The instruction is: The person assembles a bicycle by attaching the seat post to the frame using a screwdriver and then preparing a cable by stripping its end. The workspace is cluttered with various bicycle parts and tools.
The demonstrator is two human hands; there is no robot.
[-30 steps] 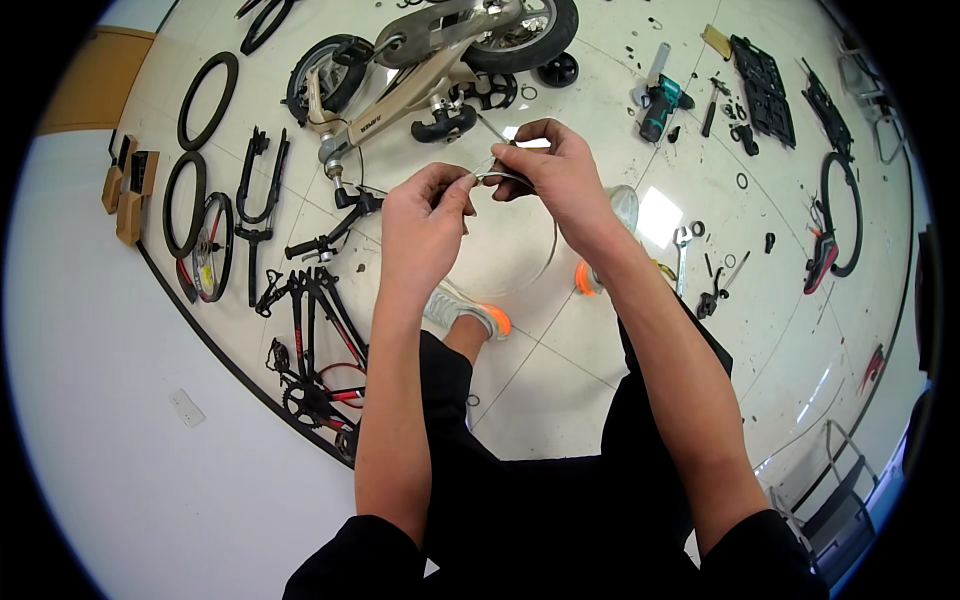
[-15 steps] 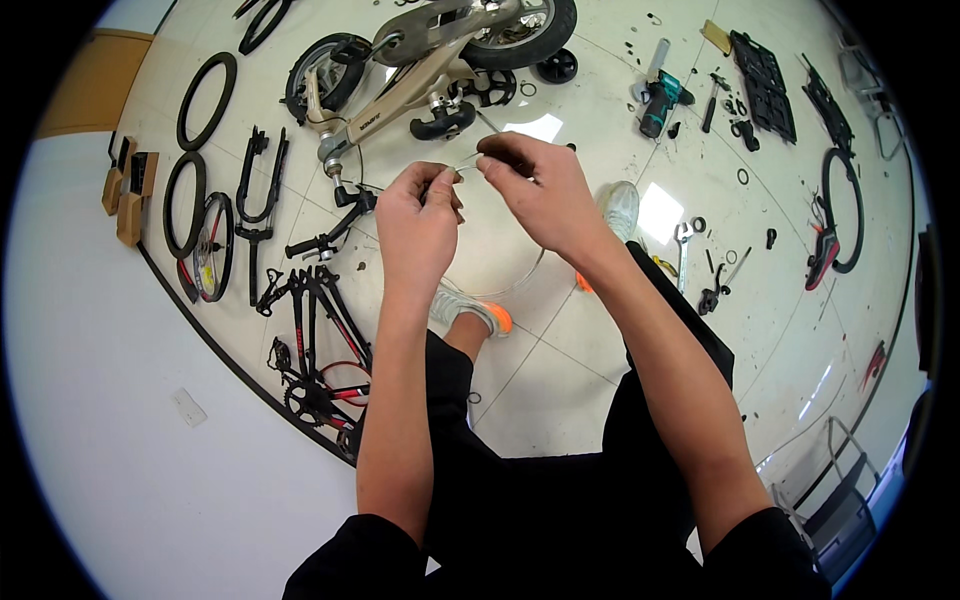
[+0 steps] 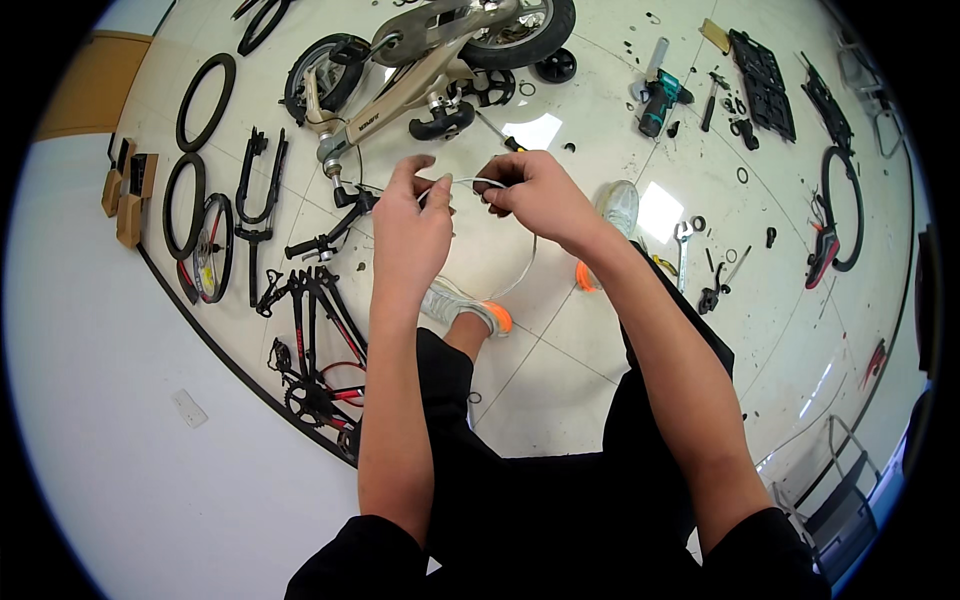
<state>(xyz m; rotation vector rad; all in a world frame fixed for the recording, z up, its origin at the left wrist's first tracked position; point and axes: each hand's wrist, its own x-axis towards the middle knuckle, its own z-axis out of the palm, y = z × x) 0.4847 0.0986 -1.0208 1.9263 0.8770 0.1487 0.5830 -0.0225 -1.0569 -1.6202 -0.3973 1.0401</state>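
A thin, pale cable [image 3: 529,262] hangs in a loop between my hands, above the tiled floor. My right hand [image 3: 540,195] pinches it between thumb and bent fingers. At the other side, my left hand [image 3: 408,225] holds the cable too, thumb up and index finger lifted away; its grip is partly hidden behind the palm. A short stretch of cable bridges the gap between both hands. Beyond them lies a beige folding scooter or small bike [image 3: 400,100] on its side, its handlebar [image 3: 325,240] left of my left hand.
Bike frame [image 3: 315,350], fork [image 3: 257,190] and tires [image 3: 206,102] lie at left. At right are a teal cordless drill [image 3: 660,105], hammer [image 3: 712,100], black tool case [image 3: 762,85], wrench [image 3: 683,255] and black-and-red bike part [image 3: 825,245]. A screwdriver [image 3: 508,140] lies beyond my right hand.
My hands have drawn slightly apart, the right one coming lower and nearer. My left index finger has lifted. More cable now shows between the hands, and the screwdriver handle has come into sight.
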